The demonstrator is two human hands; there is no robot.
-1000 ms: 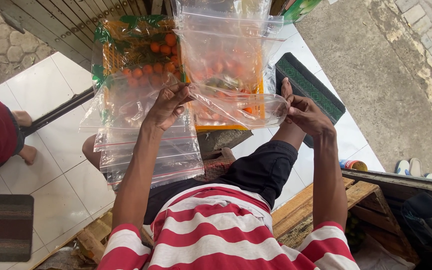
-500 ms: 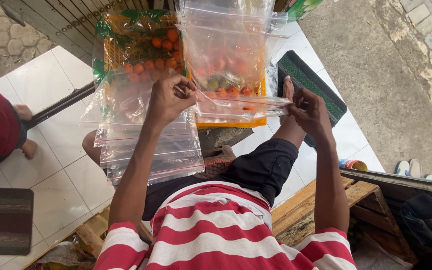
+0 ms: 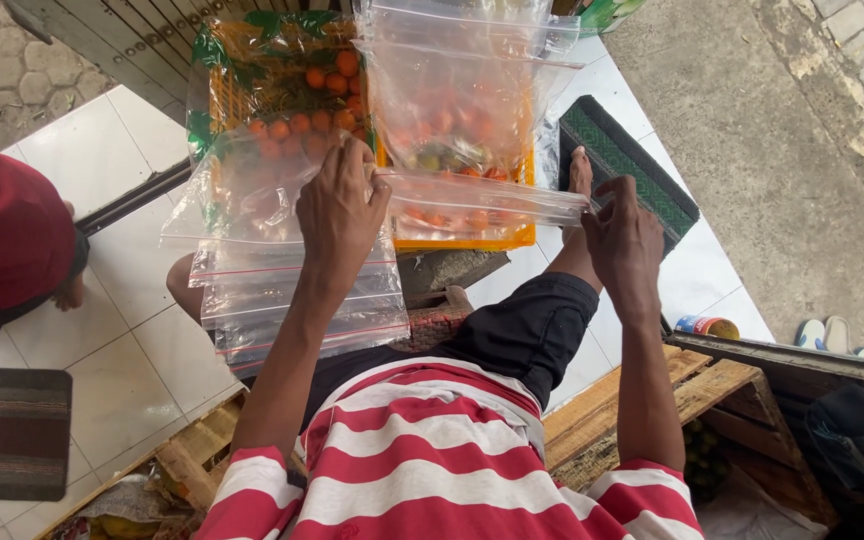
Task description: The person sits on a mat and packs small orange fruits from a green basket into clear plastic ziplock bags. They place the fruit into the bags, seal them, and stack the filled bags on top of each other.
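Both hands held one clear zip bag (image 3: 482,195) stretched flat between them. The left hand (image 3: 340,205) pinched its left end with fingers curled shut over the plastic; the right hand (image 3: 624,235) pinched the right end between thumb and fingertips, the other fingers loosely bent. The bag was thin, glossy and see-through, pulled into a narrow horizontal band.

Just beyond that band stood an orange plastic crate (image 3: 462,240) with a latticed wall, filled with small round orange fruits (image 3: 327,80), a few greenish ones among them. Green leafy sprigs lay over the fruit at the far left. More clear bags (image 3: 462,70) hung or stood upright over the crate, partly veiling the fruit behind them.

Under the left grip, a stack of flat zip bags (image 3: 292,290) with thin red seal lines rested across the person's left knee, their edges fanned and wrinkled. Below both grips lay black shorts (image 3: 527,325) and a red and white striped shirt (image 3: 432,460).

Past the right grip, a dark green ribbed mat (image 3: 632,170) lay on the white tiled floor (image 3: 112,340), with the person's bare foot (image 3: 580,172) touching its edge. A small tin can (image 3: 707,326) stood near the right forearm, beside a rough wooden pallet (image 3: 712,390). Well to the left of the left grip sat another person in a red top (image 3: 2,230).
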